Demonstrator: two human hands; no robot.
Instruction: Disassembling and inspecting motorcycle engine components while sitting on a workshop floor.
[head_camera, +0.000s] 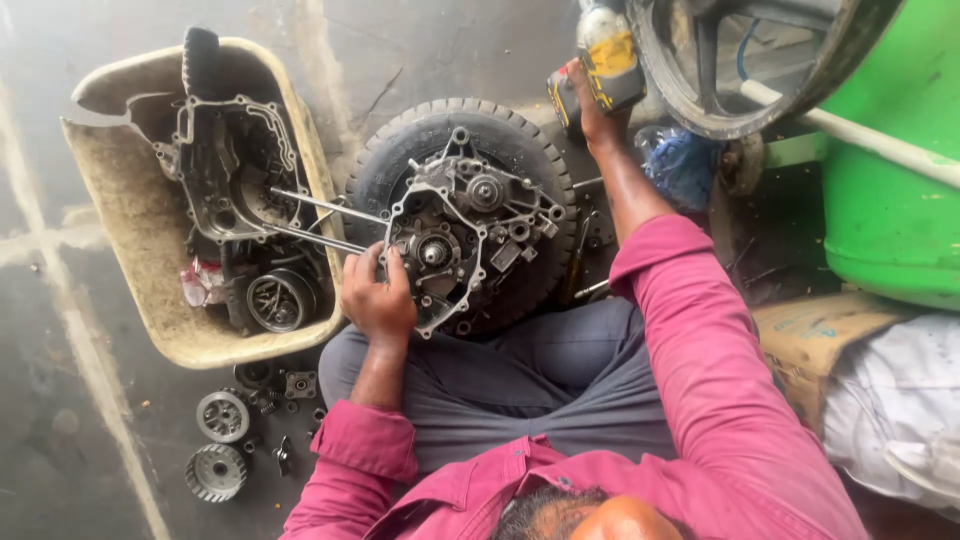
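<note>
Engine case (462, 235) lies flat on a tyre (520, 140) at the picture's centre; it looks heavy, rigid and greasy (best gripped by its rim). Left hand (378, 295) clasps its 8 o'clock edge; right hand (597, 110) grips a yellow drill (605, 62) at 1 o'clock.

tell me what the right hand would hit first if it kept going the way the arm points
It already grips the yellow and black power tool in the right hand; straight beyond that lies the dark wheel rim, probably first, though depth is unclear.
</note>
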